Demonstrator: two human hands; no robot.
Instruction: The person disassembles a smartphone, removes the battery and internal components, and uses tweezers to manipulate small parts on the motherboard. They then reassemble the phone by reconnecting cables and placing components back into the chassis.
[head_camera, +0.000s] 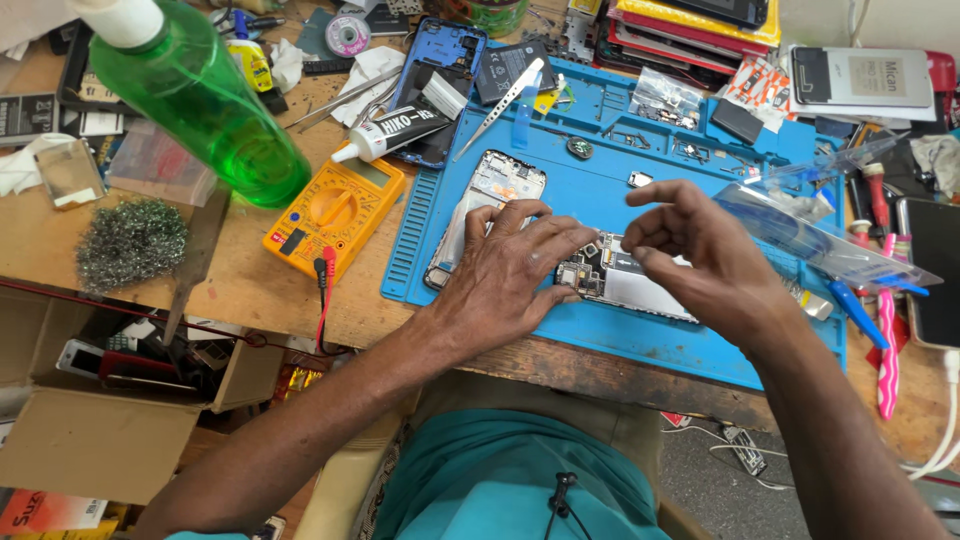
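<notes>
Far left of the bench: a ball of steel wool sits near the left edge, above an open cardboard box of oddments whose contents are hard to make out. A green bottle looms close to the camera, its top cut off by the frame. Beside it lies a yellow multimeter, with red and black leads trailing off the near edge.

A blue work mat covers the middle of the bench. At its left end lies an opened phone, innards up. The left hand rests flat on it, fingers spread, covering its lower half. Just beyond the mat's far-left corner lie a white glue tube, a blue phone frame and tweezers.

Just right of the left hand, a circuit board lies on the mat near its near edge, partly hidden by the right hand. This hand hovers above the board, fingertips pinched together (whether anything small sits between them cannot be made out). The two hands are close but not touching.

Toward the right edge: a clear plastic bag and pink and blue tools. The clutter along the far edge is too dense to identify.
</notes>
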